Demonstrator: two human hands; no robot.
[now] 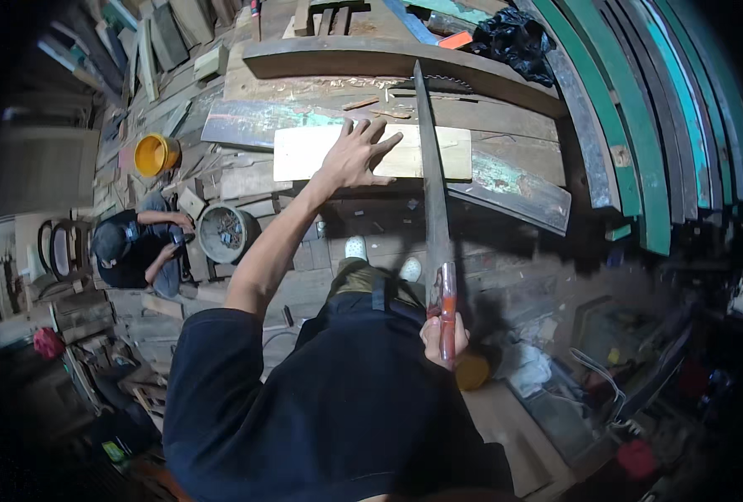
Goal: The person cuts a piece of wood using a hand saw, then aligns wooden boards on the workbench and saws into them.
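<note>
A pale wooden board [304, 157] lies across a workbench, on top of a dark plank with flaking green paint [505, 174]. My left hand [357, 155] rests on the board with its fingers spread. In my right hand [444, 338], close to my body, is the reddish-brown handle of a handsaw [435, 192]. The long, tapering blade points away from me and crosses the board near its right end. Whether the teeth have cut into the wood cannot be seen from here.
A thick beam [388, 61] runs along the bench's far side, near a black plastic bag [515, 42]. Green planks [614, 109] stand at right. To the left, a person [137, 244] sits by a grey bucket [223, 234]; a yellow bucket [155, 155] stands farther off.
</note>
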